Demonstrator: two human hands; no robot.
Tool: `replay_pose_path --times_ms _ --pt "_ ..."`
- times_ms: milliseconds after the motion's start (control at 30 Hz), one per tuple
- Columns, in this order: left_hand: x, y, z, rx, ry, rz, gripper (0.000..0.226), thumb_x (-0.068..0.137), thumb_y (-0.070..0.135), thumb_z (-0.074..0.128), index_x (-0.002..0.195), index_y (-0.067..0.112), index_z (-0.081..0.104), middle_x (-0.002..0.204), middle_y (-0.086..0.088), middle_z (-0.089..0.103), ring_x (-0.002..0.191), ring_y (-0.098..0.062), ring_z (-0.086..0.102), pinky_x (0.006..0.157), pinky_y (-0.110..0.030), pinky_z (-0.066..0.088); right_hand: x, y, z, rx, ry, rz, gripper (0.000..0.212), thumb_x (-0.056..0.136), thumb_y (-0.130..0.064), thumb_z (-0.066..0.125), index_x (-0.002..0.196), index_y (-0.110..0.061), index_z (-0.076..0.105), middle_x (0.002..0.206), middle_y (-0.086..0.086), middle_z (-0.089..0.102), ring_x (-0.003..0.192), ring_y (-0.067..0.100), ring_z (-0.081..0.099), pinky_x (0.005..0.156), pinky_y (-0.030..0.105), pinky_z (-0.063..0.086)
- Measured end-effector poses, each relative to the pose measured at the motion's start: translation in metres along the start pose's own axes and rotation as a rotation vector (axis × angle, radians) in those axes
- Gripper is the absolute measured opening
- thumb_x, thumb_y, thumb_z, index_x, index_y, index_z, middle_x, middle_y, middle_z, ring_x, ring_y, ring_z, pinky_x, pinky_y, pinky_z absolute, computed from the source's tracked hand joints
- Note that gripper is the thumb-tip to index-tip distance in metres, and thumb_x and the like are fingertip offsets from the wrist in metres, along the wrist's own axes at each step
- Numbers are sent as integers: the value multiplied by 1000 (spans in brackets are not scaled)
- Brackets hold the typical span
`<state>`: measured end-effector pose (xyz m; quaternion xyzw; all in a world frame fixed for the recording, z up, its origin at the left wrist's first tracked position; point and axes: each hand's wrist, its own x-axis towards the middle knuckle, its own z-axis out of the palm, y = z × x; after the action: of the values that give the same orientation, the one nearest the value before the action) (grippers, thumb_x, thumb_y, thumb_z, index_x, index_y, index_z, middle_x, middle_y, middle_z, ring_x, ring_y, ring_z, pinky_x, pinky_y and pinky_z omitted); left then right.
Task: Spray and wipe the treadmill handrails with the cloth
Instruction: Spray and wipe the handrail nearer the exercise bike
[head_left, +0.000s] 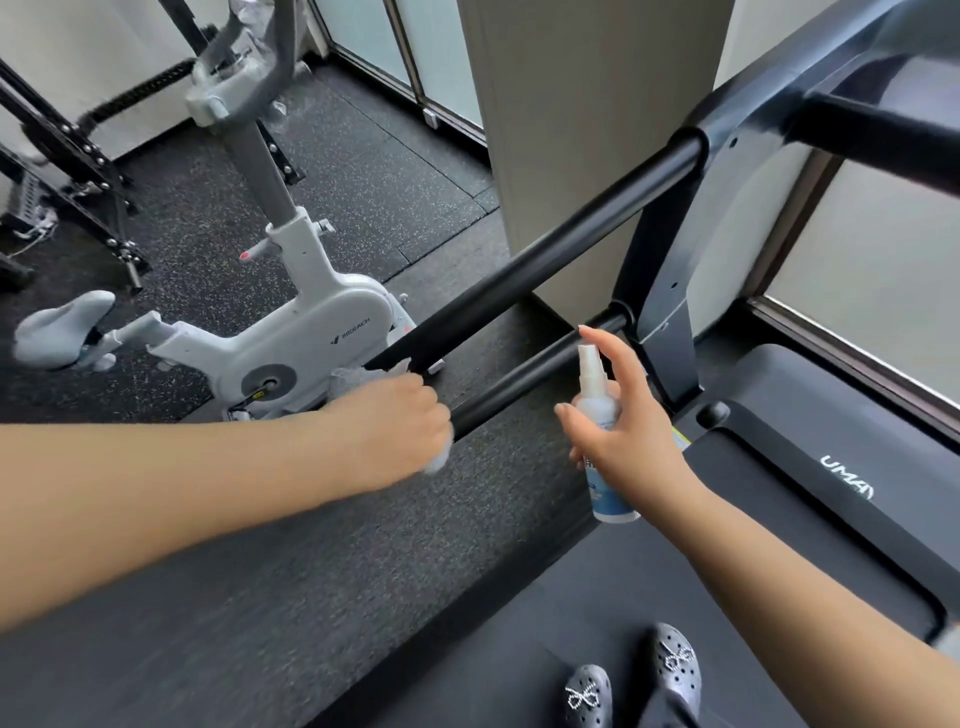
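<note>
A long black left handrail (545, 254) runs diagonally from the treadmill upright down toward me. My left hand (395, 431) is closed around a grey cloth (348, 376) at the near end of that rail, with bits of cloth showing above and below the fist. My right hand (623, 426) holds a small white and blue spray bottle (602, 441) upright, just right of the rail, index finger raised above the nozzle. The right handrail (883, 135) crosses the top right corner.
I stand on the treadmill belt (571, 597), my two grey clogs (634, 675) at the bottom. A lower black bar (524, 379) runs under the handrail. A white exercise bike (291, 332) stands to the left on speckled rubber flooring, a black rack (78, 171) beyond. A beige pillar (587, 130) rises behind.
</note>
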<state>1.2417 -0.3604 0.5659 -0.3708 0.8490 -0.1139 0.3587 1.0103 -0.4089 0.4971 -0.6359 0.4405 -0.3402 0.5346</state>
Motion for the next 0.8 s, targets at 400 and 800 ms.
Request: replay_pose_path --times_ms 400,800 --pt "16 11 26 -415 308 -822 86 84 31 64 149 6 13 140 -23 38 112 -40 49 86 -51 48 -7 -8 2 -1 9 -13 67 87 -12 67 130 -55 38 78 6 64 52 16 62 60 28 59" --pt "156 -48 -59 -481 317 -793 79 93 42 49 148 6 6 136 -19 33 112 -38 47 83 -48 46 2 -6 -40 -1 111 16 68 88 -13 67 129 -58 38 86 7 63 66 33 66 70 40 62"
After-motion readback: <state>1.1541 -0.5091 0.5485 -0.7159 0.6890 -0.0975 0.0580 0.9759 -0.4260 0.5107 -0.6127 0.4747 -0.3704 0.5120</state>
